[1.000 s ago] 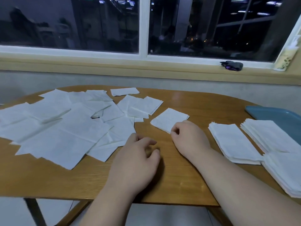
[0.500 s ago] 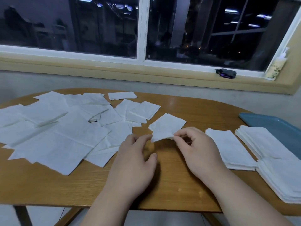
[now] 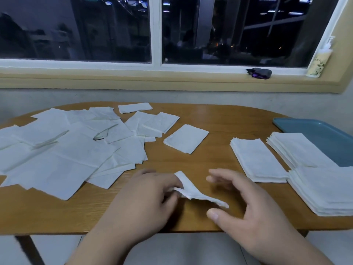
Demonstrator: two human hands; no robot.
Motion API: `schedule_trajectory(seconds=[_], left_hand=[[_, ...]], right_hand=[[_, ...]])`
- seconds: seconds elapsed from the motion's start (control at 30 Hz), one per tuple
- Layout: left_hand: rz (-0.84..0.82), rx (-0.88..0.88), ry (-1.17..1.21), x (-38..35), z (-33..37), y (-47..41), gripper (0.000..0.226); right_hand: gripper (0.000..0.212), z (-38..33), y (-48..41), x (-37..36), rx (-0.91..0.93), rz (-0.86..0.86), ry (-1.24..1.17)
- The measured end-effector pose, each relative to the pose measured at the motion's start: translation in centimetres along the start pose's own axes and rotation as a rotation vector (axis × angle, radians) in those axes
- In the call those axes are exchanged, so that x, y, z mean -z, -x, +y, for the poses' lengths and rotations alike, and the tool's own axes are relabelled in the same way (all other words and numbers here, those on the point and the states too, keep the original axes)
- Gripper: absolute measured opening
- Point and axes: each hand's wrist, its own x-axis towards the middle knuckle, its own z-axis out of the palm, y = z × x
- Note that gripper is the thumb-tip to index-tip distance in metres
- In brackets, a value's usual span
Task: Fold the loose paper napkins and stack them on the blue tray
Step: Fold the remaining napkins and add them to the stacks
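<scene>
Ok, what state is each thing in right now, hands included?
left hand: pinching one napkin.
held napkin: drooping from the pinch, not flat.
right hand: open, holding nothing.
single napkin: folded, flat on the table.
loose napkins: unfolded, overlapping at left.
folded stacks: three neat piles at right.
blue tray: far part bare, a stack covers its near part.
</scene>
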Motion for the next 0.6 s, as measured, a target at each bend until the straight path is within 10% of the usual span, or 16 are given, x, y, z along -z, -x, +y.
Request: schedule_trajectory(seconds=[0.4,0.6], left_hand=[[-0.036,0.136,0.369,1.1,1.4,-0.3,0.044],[0.154,0.319,0.352,0.6,0.9,-0.8,0.036]], right_hand=[[0.04,-0.3,-1.8,-0.7,-0.194,0.267,-0.601],[0.047,0.6,-2.1,-1.1,-0.221,0.236,-0.44]])
